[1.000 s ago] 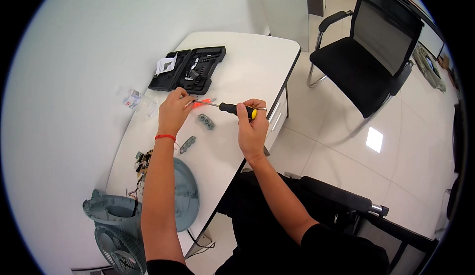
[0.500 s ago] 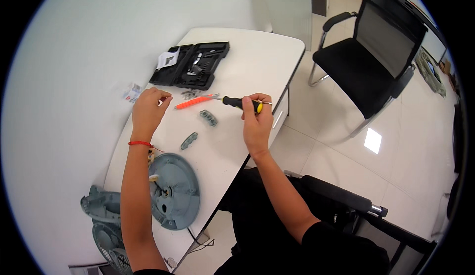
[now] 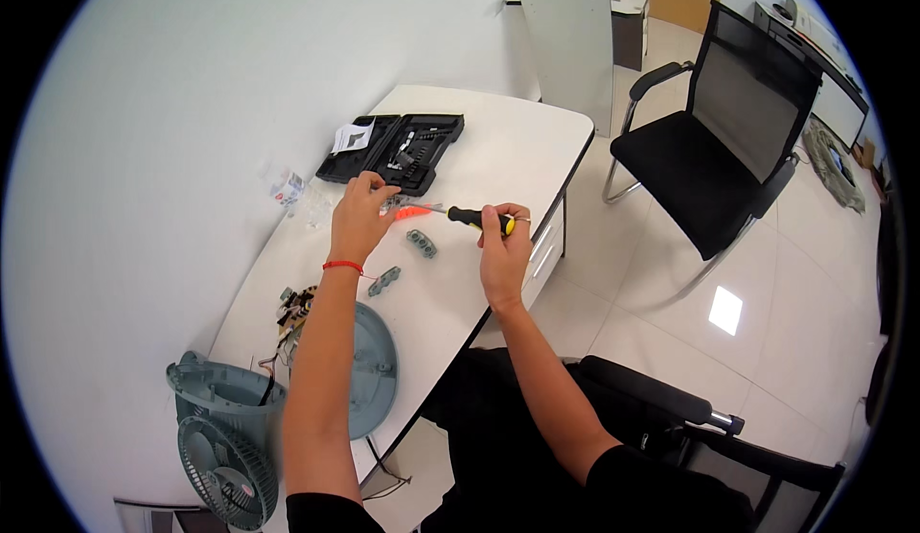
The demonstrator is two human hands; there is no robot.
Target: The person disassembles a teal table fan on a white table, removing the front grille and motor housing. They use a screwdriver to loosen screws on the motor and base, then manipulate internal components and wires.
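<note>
- Right hand [image 3: 505,261]: closed around the black-and-yellow screwdriver with a slim metal shaft [image 3: 476,220]; thumb along the grip, shaft pointing left across the bench.
- Left hand [image 3: 360,220]: thumb and fingertips drawn together near the shaft's far end. Whether a small part is pinched there, cannot tell; too fine at this range.
- Screwdriver position: in the air above the white-topped bench [image 3: 513,154], its tip close to the left fingertips. Tip contact not readable.
- Beneath and beside the shaft: bright orange ribbed rod [image 3: 414,213], partly hidden. Small loose metal pieces lie by the left fingers, near the open black plastic tool case [image 3: 433,146].
- Nearer the body: two grey-green curved plastic pieces [image 3: 421,243] [image 3: 384,281], apart from each other, then the round grey-green plastic disc [image 3: 376,372], part-covered by the left forearm.
- Handling, my judgement: a light right grip lets the shaft line up with the left fingertips; a tight fist would swing the tip.
- Both forearms look unsupported; resting a wrist on the bench should steady the fine work.
- Tip would be better guided from the side of the shaft, fingertips clear of its line.
- Risk, as judged: a fumbled small piece could get lost among the loose metal.
</note>
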